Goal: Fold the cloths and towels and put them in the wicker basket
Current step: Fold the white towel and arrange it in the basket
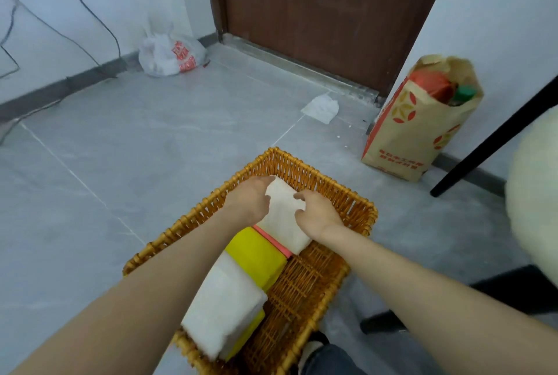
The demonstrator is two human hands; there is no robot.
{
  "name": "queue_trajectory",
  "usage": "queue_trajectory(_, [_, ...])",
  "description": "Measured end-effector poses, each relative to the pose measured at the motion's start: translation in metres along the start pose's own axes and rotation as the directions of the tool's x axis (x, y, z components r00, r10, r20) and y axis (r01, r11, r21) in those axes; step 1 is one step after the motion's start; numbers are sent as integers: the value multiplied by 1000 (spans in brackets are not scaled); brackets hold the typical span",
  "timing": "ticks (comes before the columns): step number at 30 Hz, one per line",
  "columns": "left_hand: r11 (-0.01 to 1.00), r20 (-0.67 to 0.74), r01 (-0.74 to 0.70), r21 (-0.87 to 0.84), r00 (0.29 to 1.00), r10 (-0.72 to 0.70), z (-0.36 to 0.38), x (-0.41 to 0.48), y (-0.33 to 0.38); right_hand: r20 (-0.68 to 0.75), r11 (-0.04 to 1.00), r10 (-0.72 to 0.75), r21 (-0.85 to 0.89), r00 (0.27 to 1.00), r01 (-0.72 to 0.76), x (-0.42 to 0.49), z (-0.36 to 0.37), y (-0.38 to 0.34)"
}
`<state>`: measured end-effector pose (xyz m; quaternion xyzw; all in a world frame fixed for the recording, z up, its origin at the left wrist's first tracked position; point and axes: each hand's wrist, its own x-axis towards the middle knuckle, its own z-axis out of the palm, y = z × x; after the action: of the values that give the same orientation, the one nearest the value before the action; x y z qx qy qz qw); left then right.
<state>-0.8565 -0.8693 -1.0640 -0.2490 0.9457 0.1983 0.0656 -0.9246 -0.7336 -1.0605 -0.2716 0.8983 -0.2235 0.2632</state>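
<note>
A wicker basket (341,193) stands on the grey floor in front of me. At its far end lies a folded cream towel (282,217). My left hand (249,198) grips the towel's left edge and my right hand (317,213) grips its right side, fingers curled on it. Against the towel's near side a thin pink cloth (273,242) shows as a strip. Closer to me lie a folded yellow cloth (256,257) and a folded white towel (223,311) on top of another yellow cloth (241,338).
A brown paper bag (419,121) stands against the right wall, next to a black slanted leg (489,139). A white plastic bag (169,54) sits in the far corner beside the brown door (326,6). A scrap of paper (321,109) lies on the floor.
</note>
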Motion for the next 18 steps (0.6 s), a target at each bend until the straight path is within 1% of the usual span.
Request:
queue_trajectory(3, [1000, -69, -1, -4, 998, 1, -36, -23, 17, -37, 999, -47, -1, 998, 47, -23, -29, -24])
queue_trajectory(8, [998, -153, 57, -25, 986, -60, -101, -68, 40, -135, 992, -125, 7, 983, 127, -75, -79, -64])
queue_trajectory(12, [998, -212, 19, -67, 977, -33, -148, -108, 54, -181, 977, -207, 1, 961, 211, -128, -125, -91])
queue_trajectory(15, [991, -266, -14, -131, 964, -22, -176, -141, 67, -225, 960, -277, -18, 934, 280, -168, -157, -106])
queue_trajectory(18, [964, -301, -42, -263, 953, -41, -199, -174, 80, -292, 944, -320, -24, 901, 328, -206, -182, -117])
